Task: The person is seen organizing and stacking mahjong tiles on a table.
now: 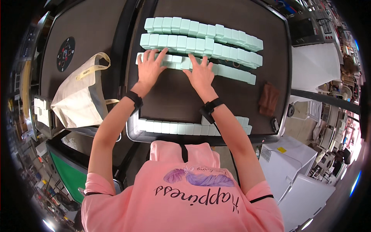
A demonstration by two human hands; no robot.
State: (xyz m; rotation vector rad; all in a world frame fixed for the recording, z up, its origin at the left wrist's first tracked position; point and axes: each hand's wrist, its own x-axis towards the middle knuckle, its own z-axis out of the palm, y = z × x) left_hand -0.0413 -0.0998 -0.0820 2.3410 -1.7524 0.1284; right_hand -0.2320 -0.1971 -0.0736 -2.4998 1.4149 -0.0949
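Note:
Both my hands lie on the nearest of three rows of pale green mahjong tiles (236, 74). My left hand (150, 69) rests its spread fingers on the row's left end. Toward the row's middle, the fingers of my right hand (201, 74) are stretched out over the tiles and touch them. Neither hand is closed around a tile. Beyond my fingertips run a middle row of tiles (181, 43) and a far row of tiles (193, 28), both slightly slanted. Tiles under my fingers are partly hidden.
Another tile row (176, 128) lines the near edge of the dark table (170, 96), with a few tiles on top at its right. A brown cloth (269, 98) lies at the right. A beige bag (79, 94) stands on the left table. White cabinets (280, 166) stand at the lower right.

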